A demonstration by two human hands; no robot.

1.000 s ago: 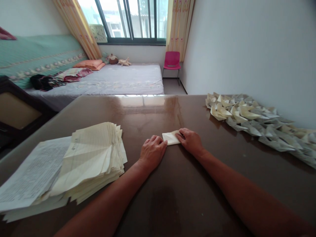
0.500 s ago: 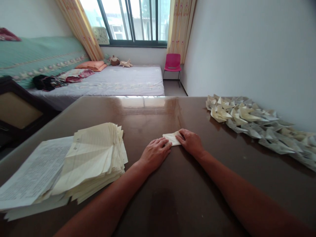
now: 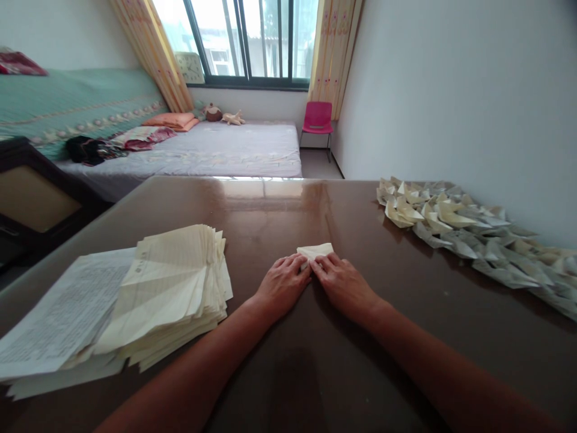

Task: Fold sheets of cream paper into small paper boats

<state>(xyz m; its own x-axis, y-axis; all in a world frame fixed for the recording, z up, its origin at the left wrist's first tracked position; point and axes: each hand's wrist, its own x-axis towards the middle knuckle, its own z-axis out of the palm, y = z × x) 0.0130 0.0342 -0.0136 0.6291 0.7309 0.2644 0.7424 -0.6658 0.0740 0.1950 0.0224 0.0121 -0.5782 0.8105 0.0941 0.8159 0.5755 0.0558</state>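
A small folded piece of cream paper [image 3: 315, 251] lies on the brown tabletop in front of me. My left hand [image 3: 285, 278] rests at its left near corner, with the fingers together and pressed on the paper. My right hand [image 3: 339, 278] holds the near edge at the right, its fingertips meeting those of the left hand. Both hands cover the near part of the paper, so only its far part shows.
At the left lies a thick stack of cream paper sheets [image 3: 169, 282], partly over printed white sheets [image 3: 67, 313]. Many folded paper pieces [image 3: 451, 219] line the table's [image 3: 252, 222] right side by the wall. Beyond stand a bed [image 3: 234, 141] and a pink chair [image 3: 318, 117].
My right hand has slid from the paper's right end to its near edge, close to my left hand. My left hand has barely moved.
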